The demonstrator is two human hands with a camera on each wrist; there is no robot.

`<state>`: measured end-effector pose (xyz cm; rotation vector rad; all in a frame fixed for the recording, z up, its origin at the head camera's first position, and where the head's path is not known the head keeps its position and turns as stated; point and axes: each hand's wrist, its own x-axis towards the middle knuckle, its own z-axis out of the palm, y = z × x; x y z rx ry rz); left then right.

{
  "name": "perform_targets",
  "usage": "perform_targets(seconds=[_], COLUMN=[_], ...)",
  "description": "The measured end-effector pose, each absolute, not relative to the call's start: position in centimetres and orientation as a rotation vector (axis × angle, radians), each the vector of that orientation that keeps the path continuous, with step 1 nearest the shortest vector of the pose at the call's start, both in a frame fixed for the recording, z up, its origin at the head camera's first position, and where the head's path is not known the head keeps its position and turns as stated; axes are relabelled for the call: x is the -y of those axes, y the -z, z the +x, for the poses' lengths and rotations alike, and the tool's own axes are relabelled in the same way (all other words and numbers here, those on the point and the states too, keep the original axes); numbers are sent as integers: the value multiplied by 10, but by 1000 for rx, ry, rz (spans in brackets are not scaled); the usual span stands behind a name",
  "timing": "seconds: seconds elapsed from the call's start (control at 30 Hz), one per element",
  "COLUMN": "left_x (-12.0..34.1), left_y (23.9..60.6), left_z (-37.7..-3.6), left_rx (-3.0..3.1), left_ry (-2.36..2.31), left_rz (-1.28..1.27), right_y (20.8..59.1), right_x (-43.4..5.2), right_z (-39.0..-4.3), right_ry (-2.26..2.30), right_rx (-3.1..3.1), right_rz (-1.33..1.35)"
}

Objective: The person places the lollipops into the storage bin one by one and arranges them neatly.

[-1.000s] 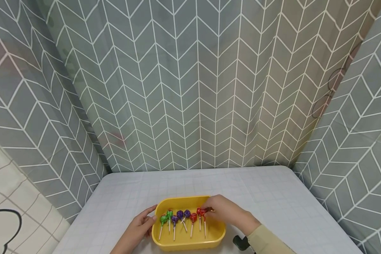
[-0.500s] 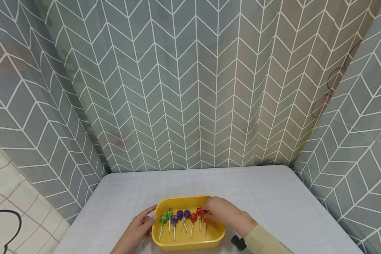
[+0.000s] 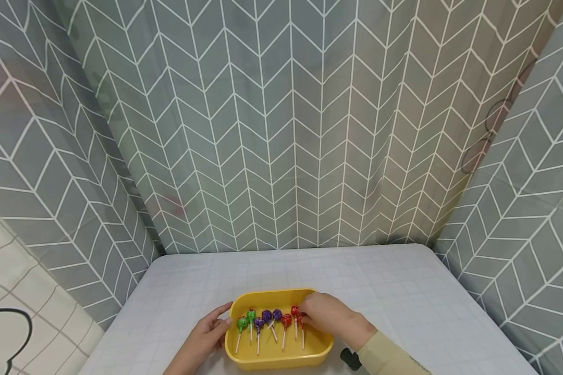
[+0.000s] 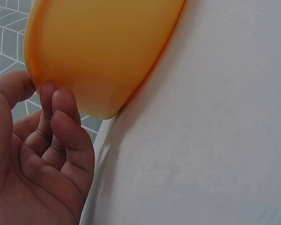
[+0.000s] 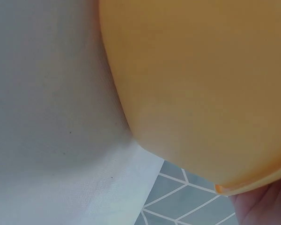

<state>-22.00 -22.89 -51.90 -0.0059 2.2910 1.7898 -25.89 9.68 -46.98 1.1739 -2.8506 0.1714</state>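
Observation:
In the head view a yellow plastic tray (image 3: 262, 360) sits near the front of the table, with lollipops lined up inside by colour. Green lollipops (image 3: 242, 324) lie at the left, purple lollipops (image 3: 259, 324) in the middle, red lollipops (image 3: 286, 321) towards the right; their white sticks point to the front. My left hand (image 3: 206, 336) holds the tray's left end, thumb at the rim and fingertips (image 4: 65, 101) against the outer wall. Reaching over the right side, my right hand (image 3: 326, 312) pinches the rightmost red lollipop (image 3: 302, 327) by its head, which the fingers partly cover.
A white cloth covers the table (image 3: 380, 281) around the tray. Grey patterned curtains (image 3: 281, 156) hang behind and on both sides. A dark device (image 3: 351, 359) sits beneath the right wrist. White tiles (image 3: 28, 281) and a black curved line (image 3: 25, 323) show at the left.
My right hand has shifted slightly, its wrist turning a little towards the front, while staying at the rightmost red lollipop. The left hand, tray and other lollipops have hardly moved.

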Motion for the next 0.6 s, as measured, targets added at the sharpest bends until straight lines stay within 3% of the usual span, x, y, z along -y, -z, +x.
perform_targets(seconds=[0.6], left_x=[230], left_y=[519], left_z=[-221], left_rx=[-2289], left_ry=[-1792], left_rz=[-6], right_y=[468], right_x=[-96], right_z=[-257], right_ry=[-152], right_rx=[2861], right_rz=[1193])
